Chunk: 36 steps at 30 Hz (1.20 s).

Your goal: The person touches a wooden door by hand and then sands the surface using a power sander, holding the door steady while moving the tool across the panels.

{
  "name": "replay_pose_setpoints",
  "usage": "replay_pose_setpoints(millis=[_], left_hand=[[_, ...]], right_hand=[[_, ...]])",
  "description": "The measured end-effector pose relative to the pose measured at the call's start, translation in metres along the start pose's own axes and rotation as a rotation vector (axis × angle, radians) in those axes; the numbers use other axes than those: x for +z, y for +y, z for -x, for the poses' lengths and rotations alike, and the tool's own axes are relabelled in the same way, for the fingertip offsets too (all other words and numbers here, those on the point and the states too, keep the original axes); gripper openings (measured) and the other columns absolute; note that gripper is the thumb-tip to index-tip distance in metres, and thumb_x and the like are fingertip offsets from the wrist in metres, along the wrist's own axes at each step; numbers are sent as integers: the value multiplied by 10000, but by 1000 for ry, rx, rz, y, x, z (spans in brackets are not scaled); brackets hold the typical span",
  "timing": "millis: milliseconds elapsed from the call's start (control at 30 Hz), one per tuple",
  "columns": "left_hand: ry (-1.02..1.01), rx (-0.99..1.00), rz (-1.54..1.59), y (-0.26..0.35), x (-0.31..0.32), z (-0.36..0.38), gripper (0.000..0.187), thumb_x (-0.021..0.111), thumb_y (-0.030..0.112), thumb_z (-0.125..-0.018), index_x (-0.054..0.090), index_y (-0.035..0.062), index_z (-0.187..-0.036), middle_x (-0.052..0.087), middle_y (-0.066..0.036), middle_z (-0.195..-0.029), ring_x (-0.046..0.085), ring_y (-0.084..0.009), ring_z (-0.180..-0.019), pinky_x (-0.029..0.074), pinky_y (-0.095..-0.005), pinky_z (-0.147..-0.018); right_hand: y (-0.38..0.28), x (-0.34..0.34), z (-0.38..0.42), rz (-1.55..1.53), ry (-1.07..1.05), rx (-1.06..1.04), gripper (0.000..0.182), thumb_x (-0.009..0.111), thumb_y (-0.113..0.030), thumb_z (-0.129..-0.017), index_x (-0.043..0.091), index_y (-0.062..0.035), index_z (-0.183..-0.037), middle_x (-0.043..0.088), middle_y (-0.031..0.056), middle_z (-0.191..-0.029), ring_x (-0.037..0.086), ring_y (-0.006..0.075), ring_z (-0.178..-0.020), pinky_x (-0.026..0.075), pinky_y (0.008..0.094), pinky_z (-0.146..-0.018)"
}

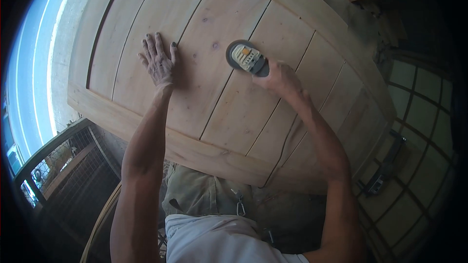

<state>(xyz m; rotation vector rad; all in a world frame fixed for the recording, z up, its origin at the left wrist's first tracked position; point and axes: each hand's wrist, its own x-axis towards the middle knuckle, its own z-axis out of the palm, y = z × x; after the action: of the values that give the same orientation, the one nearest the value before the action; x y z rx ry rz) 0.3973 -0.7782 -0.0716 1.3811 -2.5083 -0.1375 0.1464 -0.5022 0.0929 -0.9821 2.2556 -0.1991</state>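
One sander point(246, 57) sits on the panel point(209, 73), gripped at its narrow end by our right hand point(282, 79), its long axis slanting back toward our right wrist, while our left hand point(158, 64), farther off to the sander's left, lies open, palm down.

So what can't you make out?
Head view:
Underside of the sander: against the panel
Fingertips of the right hand: behind the sander
Palm of the left hand: face down
Far end of the cord: hidden past panel's edge
Panel's far edge: partly cut off by frame
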Motion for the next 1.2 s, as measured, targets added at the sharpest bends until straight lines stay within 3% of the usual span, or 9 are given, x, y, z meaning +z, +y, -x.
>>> replay_pose_setpoints(millis=[167,267,467,567,767,967,1200], left_hand=[[-1,-20,15,4,-5,-1,778,522,608,-1112,408,161,-1738,284,-140,-1846,180,-322,-1730,86,-628,-1381],[0,-20,46,8,-6,0,770,520,607,-1114,416,163,-1734,284,-142,-1845,186,-323,-1728,83,-630,-1381],[8,-10,0,4,-4,1,757,521,607,-1117,434,164,-1725,288,-146,-1843,211,-338,-1720,87,-638,-1379],[2,-23,8,9,-9,0,754,511,608,-1122,429,166,-1727,286,-145,-1843,209,-334,-1721,84,-638,-1379],[2,-29,28,9,-9,0,757,493,616,-1127,417,172,-1735,278,-136,-1848,183,-322,-1729,70,-633,-1381],[-1,-27,32,9,-10,0,761,494,617,-1122,417,172,-1734,276,-132,-1850,176,-325,-1731,62,-627,-1383],[-17,-25,31,8,-9,1,765,515,586,-1113,403,161,-1739,277,-138,-1849,168,-325,-1732,64,-623,-1382]], right_hand=[[22,-37,-55,21,139,65,635,799,-520,-901,711,27,-1212,794,312,-1055,776,507,-1033,623,567,-906],[7,-31,-50,107,104,49,656,798,-549,-907,703,8,-1239,794,308,-1060,775,503,-1047,620,567,-919],[-12,2,-6,161,-22,-186,630,817,-574,-908,669,-20,-1170,787,284,-1039,776,505,-1010,619,591,-887],[-6,-4,-22,167,107,-166,589,827,-534,-901,658,-16,-1125,786,279,-1025,774,505,-994,617,597,-879],[4,-35,-53,181,128,-30,572,821,-476,-890,689,-4,-1186,794,287,-1041,770,505,-1022,623,585,-889],[16,-48,-79,157,222,24,609,821,-507,-871,761,16,-1178,801,296,-1025,777,498,-1026,629,551,-909],[20,-36,-71,37,172,116,614,823,-499,-884,761,32,-1186,791,312,-1073,768,506,-1052,621,531,-922]])
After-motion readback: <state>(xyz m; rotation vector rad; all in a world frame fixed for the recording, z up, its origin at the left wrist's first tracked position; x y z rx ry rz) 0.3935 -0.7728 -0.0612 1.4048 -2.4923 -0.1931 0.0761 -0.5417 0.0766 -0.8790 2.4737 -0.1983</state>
